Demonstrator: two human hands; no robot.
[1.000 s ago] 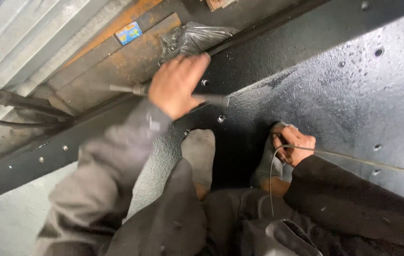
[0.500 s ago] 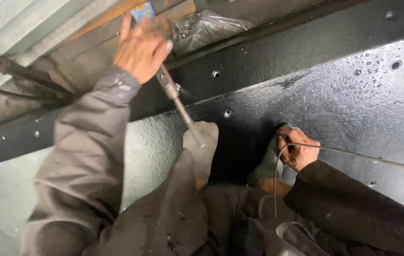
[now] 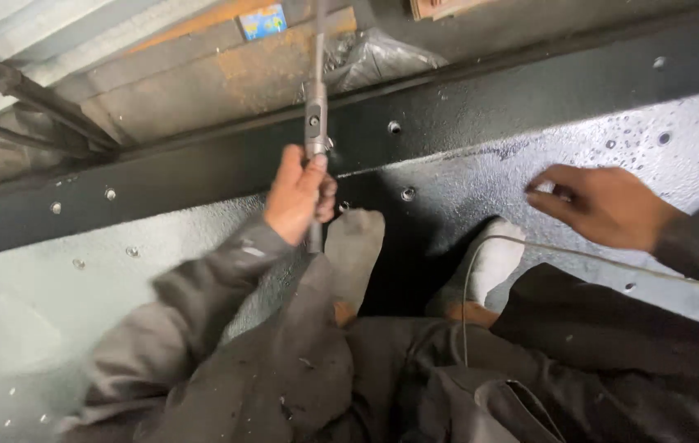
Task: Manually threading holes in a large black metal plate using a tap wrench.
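Note:
My left hand (image 3: 296, 197) grips a long grey metal tool (image 3: 315, 115) by its shaft and holds it upright over the black beam (image 3: 202, 168). The tool's top end runs out of the frame. My right hand (image 3: 604, 203) hovers with spread fingers above the grey speckled metal panel (image 3: 678, 131), holding nothing. Both my socked feet, the left foot (image 3: 354, 246) and the right foot (image 3: 489, 262), rest against the panel below the beam. A thin wire (image 3: 530, 246) loops from my lap toward the right edge, passing under my right hand.
The black beam has several bolt holes (image 3: 395, 127) along it. Behind it lie rusty boards (image 3: 202, 82), a crumpled plastic bag (image 3: 374, 57), a small blue card (image 3: 263, 20) and dark cables (image 3: 29, 107) at the far left. My dark trousers (image 3: 382, 377) fill the lower frame.
My left hand has drawn the tool back from the boards and turned it upright near my left foot. My right hand let go of the wire by my foot and lifted away, fingers spread.

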